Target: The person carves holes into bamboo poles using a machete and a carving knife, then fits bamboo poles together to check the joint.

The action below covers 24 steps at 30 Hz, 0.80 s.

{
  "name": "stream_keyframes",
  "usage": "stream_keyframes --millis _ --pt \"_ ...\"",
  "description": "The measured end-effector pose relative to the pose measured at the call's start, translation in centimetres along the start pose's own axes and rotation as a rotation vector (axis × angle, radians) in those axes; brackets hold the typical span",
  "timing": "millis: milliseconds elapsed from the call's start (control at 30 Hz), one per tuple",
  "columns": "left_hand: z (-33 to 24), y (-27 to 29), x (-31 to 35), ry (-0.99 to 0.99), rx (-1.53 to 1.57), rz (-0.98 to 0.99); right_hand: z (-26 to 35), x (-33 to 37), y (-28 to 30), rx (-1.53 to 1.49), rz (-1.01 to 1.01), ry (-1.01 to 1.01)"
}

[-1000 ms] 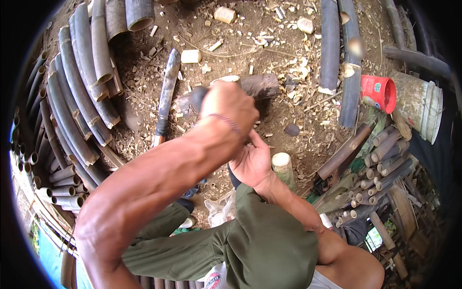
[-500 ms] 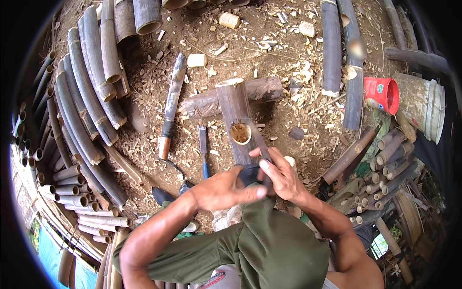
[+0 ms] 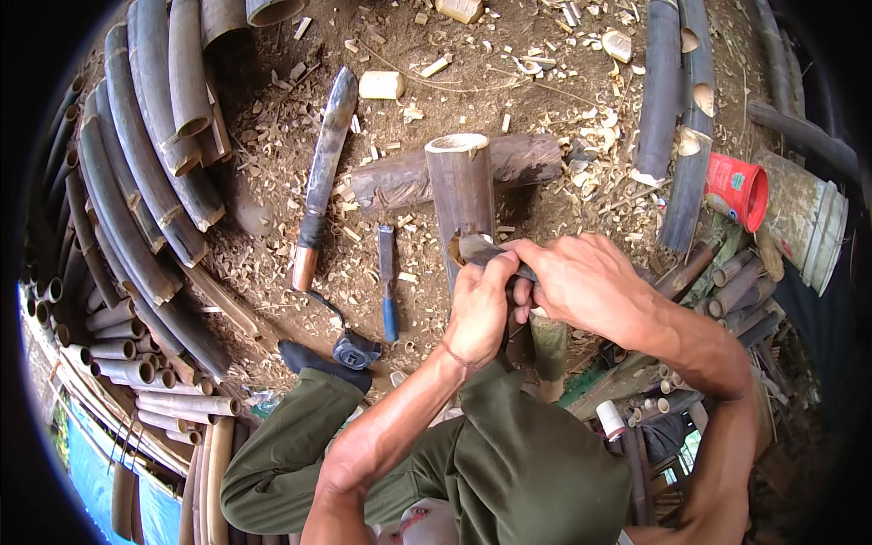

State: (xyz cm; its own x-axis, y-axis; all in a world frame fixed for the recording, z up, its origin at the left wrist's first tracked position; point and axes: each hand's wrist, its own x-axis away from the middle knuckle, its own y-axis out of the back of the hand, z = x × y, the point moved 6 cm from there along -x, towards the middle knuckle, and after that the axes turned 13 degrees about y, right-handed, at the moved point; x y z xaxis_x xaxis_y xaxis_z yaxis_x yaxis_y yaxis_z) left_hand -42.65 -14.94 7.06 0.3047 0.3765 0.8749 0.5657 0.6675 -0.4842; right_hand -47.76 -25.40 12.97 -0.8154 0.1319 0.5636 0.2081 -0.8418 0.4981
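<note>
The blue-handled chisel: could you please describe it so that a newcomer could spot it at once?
Find the dark log lying crosswise under the bamboo tube. Nearer the person, between that tube and the long knife on the left, lies the chisel. Unlike the longer, brown-handled knife, it has a blue handle.

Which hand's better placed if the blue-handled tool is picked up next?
Probably the left hand: it is nearer the blue-handled tool, which lies to its left on the ground. The right hand is farther, beyond the left. Both are on the blade, though.
</note>
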Motion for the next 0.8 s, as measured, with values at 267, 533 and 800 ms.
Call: stream_keyframes --millis 267,533,800 --pt "0.2 0.8 0.4 0.018 0.732 0.264 4.5 -6.4 2.0 0.468 0.404 0.318" --pt "3.6 -1.7 -1.6 0.061 0.733 0.545 -0.3 -3.4 0.1 0.508 0.399 0.256" --pt "5.5 1.4 -0.7 0.168 0.006 -0.165 -2.9 2.8 -6.5 -0.101 -0.052 -0.008"
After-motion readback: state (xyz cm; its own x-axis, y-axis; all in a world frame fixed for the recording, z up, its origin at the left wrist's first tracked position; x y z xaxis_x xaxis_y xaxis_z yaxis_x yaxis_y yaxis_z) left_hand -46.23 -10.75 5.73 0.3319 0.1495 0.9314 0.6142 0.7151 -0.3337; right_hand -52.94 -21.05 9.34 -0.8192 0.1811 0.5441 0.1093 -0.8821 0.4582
